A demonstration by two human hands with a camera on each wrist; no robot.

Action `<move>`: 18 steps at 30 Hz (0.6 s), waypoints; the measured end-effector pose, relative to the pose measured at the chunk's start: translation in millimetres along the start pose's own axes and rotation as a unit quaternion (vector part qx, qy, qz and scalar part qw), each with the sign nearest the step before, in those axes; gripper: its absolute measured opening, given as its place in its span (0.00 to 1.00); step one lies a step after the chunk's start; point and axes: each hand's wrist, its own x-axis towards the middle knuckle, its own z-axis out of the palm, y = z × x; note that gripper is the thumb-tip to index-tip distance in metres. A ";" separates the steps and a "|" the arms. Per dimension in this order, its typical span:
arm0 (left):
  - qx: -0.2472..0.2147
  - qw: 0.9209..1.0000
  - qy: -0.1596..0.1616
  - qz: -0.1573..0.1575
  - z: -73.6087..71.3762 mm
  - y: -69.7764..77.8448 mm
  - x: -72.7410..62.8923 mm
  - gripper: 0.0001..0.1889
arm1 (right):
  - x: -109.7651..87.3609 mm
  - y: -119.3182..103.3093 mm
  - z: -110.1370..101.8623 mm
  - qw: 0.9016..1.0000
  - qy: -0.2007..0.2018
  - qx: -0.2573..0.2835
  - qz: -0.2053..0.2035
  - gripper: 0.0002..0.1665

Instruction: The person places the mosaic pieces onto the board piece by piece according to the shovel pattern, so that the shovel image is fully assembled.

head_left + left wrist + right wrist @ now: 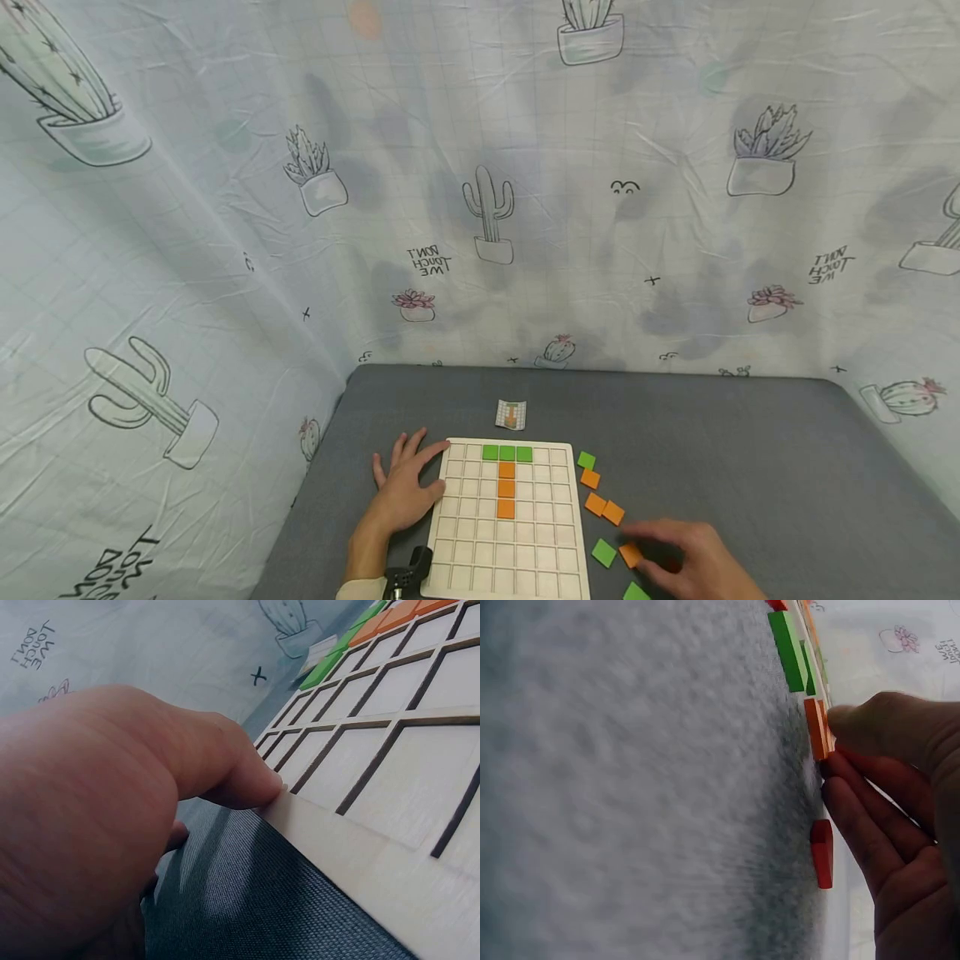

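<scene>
My left hand point(405, 492) rests at the left side of a pale wooden grid board point(465, 575), fingers spread, index fingertip at the top left corner. In the left wrist view a fingertip point(262, 784) presses the board's rim. Green tiles point(507, 453) fill three cells of the top row, with orange tiles point(506, 489) in a column below their middle. Right of the board, my right hand point(693, 554) has thumb and index finger around a loose orange tile point(628, 555). The right wrist view shows the thumb against this orange tile point(817, 729).
Loose green tiles point(603, 552) and orange tiles point(595, 504) lie along the board's right side. Behind the board is a small card point(511, 415) with a printed grid pattern. A grey tabletop point(750, 450) extends to a patterned curtain point(570, 250) at the back and sides.
</scene>
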 end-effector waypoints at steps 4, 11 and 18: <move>0.001 1.000 0.005 0.002 0.8 -1.1 0.7 0.32 | -3.7 4.1 0.8 1.000 -0.010 0.014 0.003 0.22; 0.003 1.000 0.001 -0.004 3.1 -2.7 1.7 0.32 | -4.3 7.3 1.2 1.000 -0.014 0.015 0.001 0.23; 0.003 1.000 0.003 -0.002 3.3 -3.4 2.2 0.33 | -5.7 11.2 4.9 0.999 0.007 0.025 -0.027 0.25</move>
